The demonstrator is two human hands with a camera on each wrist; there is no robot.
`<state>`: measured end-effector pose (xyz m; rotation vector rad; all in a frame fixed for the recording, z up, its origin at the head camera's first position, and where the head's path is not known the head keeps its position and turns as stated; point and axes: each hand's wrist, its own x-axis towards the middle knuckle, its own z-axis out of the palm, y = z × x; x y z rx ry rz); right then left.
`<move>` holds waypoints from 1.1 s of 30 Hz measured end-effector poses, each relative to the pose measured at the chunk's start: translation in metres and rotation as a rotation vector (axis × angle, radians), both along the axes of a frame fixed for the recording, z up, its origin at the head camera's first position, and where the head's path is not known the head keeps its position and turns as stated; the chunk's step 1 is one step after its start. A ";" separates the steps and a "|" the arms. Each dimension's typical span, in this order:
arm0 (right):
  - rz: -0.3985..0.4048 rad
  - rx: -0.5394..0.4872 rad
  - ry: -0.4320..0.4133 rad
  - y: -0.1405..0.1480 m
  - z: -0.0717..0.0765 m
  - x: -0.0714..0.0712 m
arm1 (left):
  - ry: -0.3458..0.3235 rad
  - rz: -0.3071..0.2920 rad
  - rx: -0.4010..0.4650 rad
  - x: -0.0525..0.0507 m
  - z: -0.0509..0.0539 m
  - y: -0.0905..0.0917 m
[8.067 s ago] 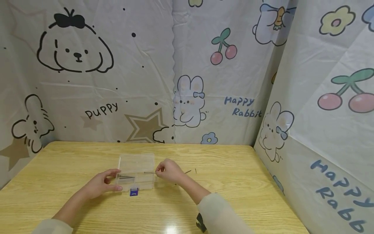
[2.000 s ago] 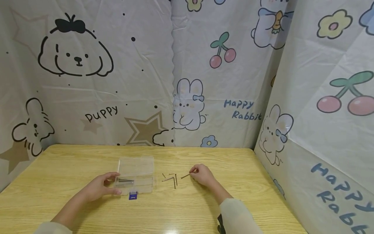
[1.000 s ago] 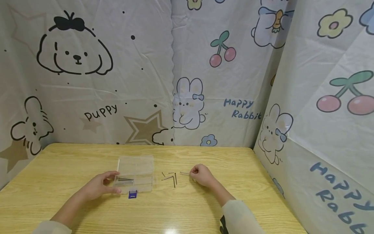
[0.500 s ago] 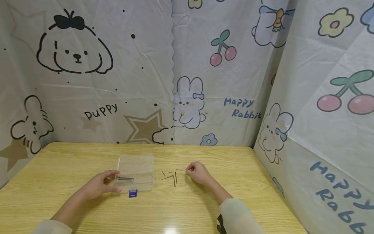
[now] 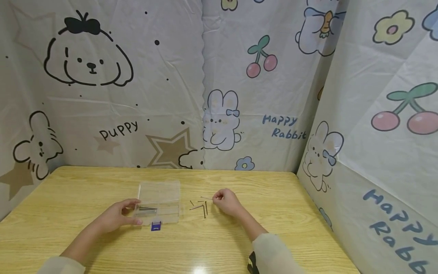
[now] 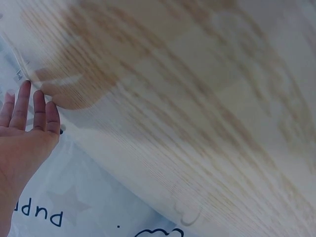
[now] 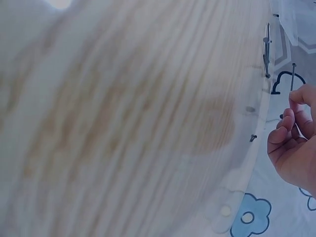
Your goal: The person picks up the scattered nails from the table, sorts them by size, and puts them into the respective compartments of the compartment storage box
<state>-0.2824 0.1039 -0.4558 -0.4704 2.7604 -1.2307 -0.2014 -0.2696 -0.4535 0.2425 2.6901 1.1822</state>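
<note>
My left hand point(image 5: 114, 217) grips the left end of a clear plastic storage box point(image 5: 172, 217), thumb at the front corner and fingers at the back. The box stands with its lid point(image 5: 159, 191) tipped back and a blue latch point(image 5: 156, 226) at the front. A few dark nails point(image 5: 148, 208) lie in its left compartment. Between thumb and fingertips my right hand point(image 5: 228, 201) pinches a thin nail point(image 7: 293, 76), which points left above the table. Just left of that hand, several loose nails point(image 5: 204, 211) lie on the wood. The left wrist view shows the left fingers point(image 6: 39, 111) but hardly any of the box.
The wooden table point(image 5: 164, 251) carries the box and the loose nails. A patterned cloth point(image 5: 171, 99) hangs behind it and along the right side. In the right wrist view, a short nail point(image 7: 253, 138) lies apart from a cluster point(image 7: 266, 52).
Earlier my right hand held a nail at the box. Two seconds ago it was right of the loose nails; since then it has moved left with the nail. My left hand stays on the box.
</note>
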 end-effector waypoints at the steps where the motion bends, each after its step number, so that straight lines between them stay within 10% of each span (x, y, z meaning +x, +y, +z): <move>1: 0.004 0.002 0.001 -0.002 0.001 0.001 | 0.001 0.000 0.001 0.000 0.000 0.000; 33: 0.121 0.009 -0.020 -0.066 0.019 0.010 | 0.020 -0.006 0.005 0.001 0.001 0.001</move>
